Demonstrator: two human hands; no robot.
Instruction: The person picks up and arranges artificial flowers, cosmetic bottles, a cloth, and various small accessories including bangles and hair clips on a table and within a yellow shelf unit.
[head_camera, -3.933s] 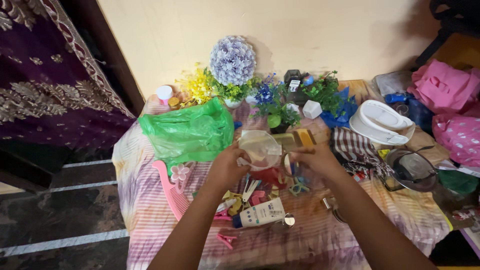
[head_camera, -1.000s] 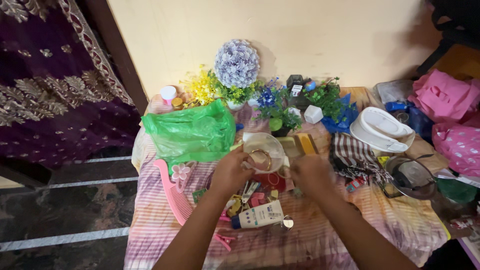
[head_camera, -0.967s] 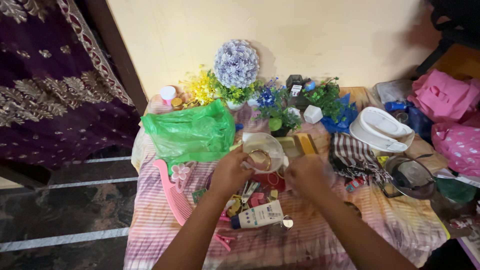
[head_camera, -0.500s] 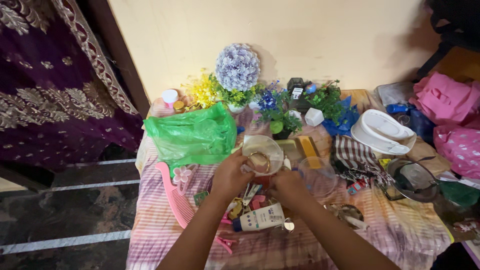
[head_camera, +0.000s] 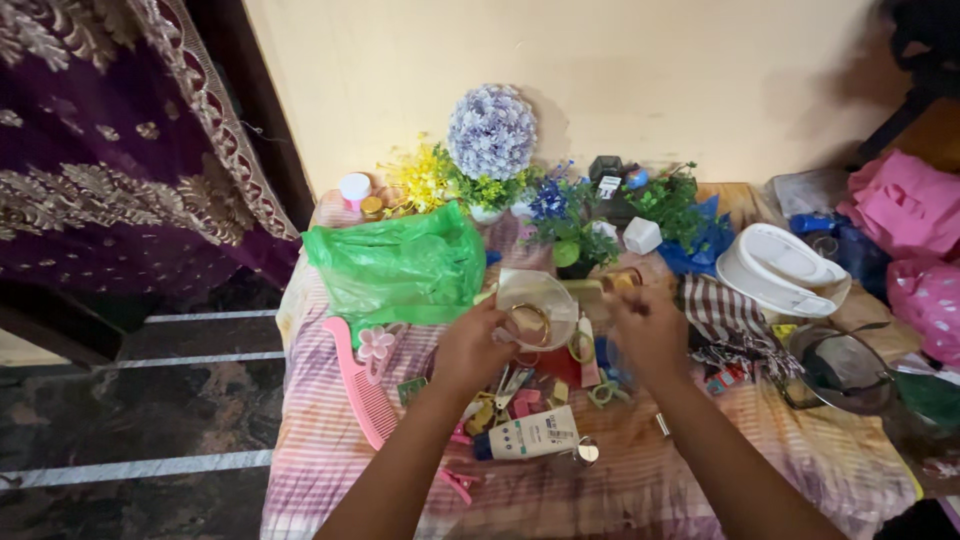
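A worktop (head_camera: 330, 470) draped in a pink striped cloth fills the lower middle of the frame, crowded with small things. At its upper left lies a crumpled green plastic bag (head_camera: 400, 265), and along the back edge, in the upper centre, stand artificial flowers topped by a pale purple flower ball (head_camera: 491, 131). At the right of the frame a white plastic seat (head_camera: 780, 270) rests beside a checked cloth (head_camera: 730, 315). A long pink comb (head_camera: 360, 385) lies at a slant in the left centre, just below the bag.

The clear round container (head_camera: 535, 305) sits at the centre of the frame, raised above the clutter and tilted, with a gold bangle (head_camera: 530, 322) showing inside it. The left hand (head_camera: 470, 345) is closed on the container's lower left rim, fingers curled around the edge. The right hand (head_camera: 650, 330) is just to the right of the container and apart from it; it is blurred, its fingers drawn together near the upper tip, and whether they pinch anything cannot be told. The two hands are apart, with the container between them.

Below the hands lies a white tube (head_camera: 528, 435) on its side, near coloured hair clips (head_camera: 500, 400) and a green ring (head_camera: 582, 346).
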